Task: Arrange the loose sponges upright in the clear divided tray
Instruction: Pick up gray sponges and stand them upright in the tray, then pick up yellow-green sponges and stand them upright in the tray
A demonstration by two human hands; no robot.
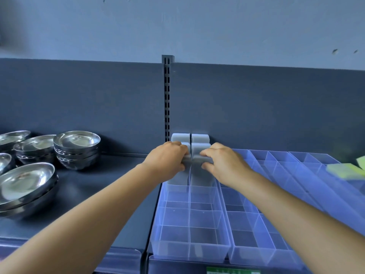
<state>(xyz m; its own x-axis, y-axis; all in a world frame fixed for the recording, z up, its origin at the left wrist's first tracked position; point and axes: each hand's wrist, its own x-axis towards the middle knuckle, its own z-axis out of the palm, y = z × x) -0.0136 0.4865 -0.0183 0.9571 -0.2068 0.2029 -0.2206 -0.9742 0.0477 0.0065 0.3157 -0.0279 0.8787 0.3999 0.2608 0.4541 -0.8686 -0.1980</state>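
Head view: green shelf label [233, 270], unreadable.

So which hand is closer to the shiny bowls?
Left. The left hand grips a sponge just right of the bowls; the right hand is farther right, over the tray.

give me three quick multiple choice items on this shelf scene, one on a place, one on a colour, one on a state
1. The steel bowls stand where?
A. left of the clear divided tray
B. inside it
C. right of it

2. The sponges standing at the tray's far end are
A. red
B. pale grey
C. black

3. The left hand and right hand are
A. hanging idle
B. each gripping a sponge
C. lifting a bowl

Key: 1 A, the bowl stacks sit on the shelf's left; 2 B, their tops look pale grey; 3 B, fingers curl round grey sponges over the tray.
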